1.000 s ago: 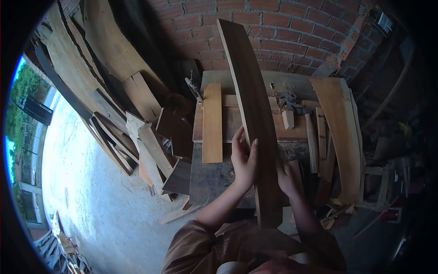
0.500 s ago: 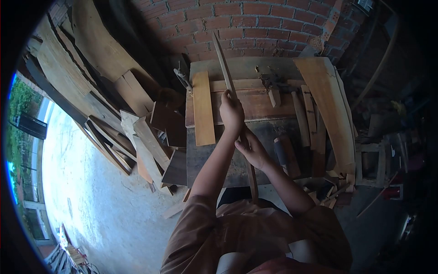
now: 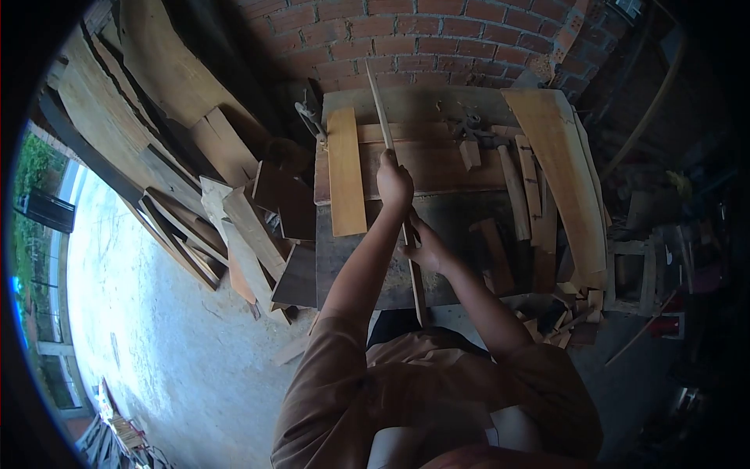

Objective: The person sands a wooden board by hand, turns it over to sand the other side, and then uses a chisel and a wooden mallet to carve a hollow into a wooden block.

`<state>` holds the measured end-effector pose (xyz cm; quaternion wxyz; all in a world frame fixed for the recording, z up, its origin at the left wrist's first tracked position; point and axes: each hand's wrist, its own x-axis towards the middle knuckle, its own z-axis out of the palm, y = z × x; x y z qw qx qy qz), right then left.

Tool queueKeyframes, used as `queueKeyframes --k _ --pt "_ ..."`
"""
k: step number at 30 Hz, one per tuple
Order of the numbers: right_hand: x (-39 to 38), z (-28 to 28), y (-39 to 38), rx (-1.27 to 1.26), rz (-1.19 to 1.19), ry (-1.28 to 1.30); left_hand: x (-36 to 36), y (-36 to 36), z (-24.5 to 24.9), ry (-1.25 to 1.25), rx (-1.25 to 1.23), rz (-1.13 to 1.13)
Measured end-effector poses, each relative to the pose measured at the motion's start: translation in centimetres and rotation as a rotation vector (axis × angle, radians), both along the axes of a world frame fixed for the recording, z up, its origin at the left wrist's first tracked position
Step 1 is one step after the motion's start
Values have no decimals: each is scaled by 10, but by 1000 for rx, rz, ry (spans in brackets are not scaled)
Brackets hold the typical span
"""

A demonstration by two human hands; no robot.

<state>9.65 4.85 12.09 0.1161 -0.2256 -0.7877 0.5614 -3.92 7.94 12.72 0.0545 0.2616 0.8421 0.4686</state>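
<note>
A long, thin wooden strip (image 3: pixel 380 102) slants away from my body over the workbench (image 3: pixel 367 270), its far end narrowing to a point. My left hand (image 3: pixel 396 186) is closed around the strip near its middle. Lower down, my right hand (image 3: pixel 426 248) grips the same strip, thumb towards the left hand; some of its fingers are hidden behind the wood. The strip's near end hangs just past the front edge of the bench. To the left of my left hand lies a flat yellowish board (image 3: pixel 346 172).
A brown wood block (image 3: pixel 492 254), narrow sticks (image 3: pixel 513 195) and a wide tapered board (image 3: pixel 558 172) lie on the right. A dark metal tool (image 3: pixel 473 129) sits at the back. Planks (image 3: pixel 109 109) lean at left; offcuts (image 3: pixel 566 320) lie at lower right; a brick wall (image 3: pixel 422 39) stands behind.
The strip's near end has shifted left and away from my body, and its slant is steeper. My right hand has moved slightly left along with it. Both hands keep hold.
</note>
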Motion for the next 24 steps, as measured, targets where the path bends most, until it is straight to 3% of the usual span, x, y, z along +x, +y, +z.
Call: queueKeyframes --k 7,12,16,19,20,22,24 --pt "-1 4 -8 35 -86 -39 -1 2 -9 34 57 -12" --pt "-1 11 -6 -96 -101 -200 -2 2 -4 -21 30 -16" --pt "1 6 -6 -14 -187 -56 -11 -2 -8 -52 57 -152" --pt "4 0 1 -345 -246 241 -10 -12 -20 -114 74 -133" --pt "6 2 4 -344 -251 244 -11 -21 -21 -141 75 -105" --pt "12 14 11 -629 -214 378 -18 -38 -41 -154 39 -82" --pt "14 0 19 -634 -232 392 -20 -52 -62 -351 -49 -71"
